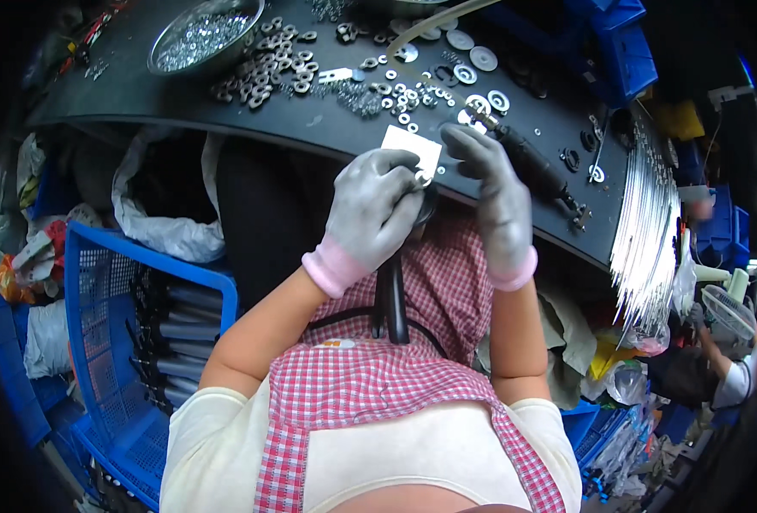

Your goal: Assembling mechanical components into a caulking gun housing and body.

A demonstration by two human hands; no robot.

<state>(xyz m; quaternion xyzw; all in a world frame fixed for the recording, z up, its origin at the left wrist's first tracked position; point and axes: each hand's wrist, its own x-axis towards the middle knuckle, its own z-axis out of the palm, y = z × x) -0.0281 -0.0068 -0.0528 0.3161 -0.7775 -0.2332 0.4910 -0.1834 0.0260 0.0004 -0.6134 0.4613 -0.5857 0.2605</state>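
Note:
My left hand [370, 209], in a grey-coated glove with a pink cuff, is closed around the upper end of a black tube-like part [394, 303]. The part's lower end points toward my lap. A small shiny ring [423, 178] shows at my fingertips; whether they pinch it is hard to see. Beyond those fingers lies a white square piece [414, 147] at the table's edge. My right hand [494, 192], gloved the same way, is held up beside it with fingers stretched out and nothing in them. A black elongated tool with a metal end [528, 158] lies beyond the right hand.
On the dark table [310, 128] are a metal bowl of small hardware [207, 38], many metal collars [272, 64], and pale discs [483, 58]. Thin metal rods [648, 231] fan over its right end. A blue basket [152, 248] holds dark tubes. Another person [721, 368] is at far right.

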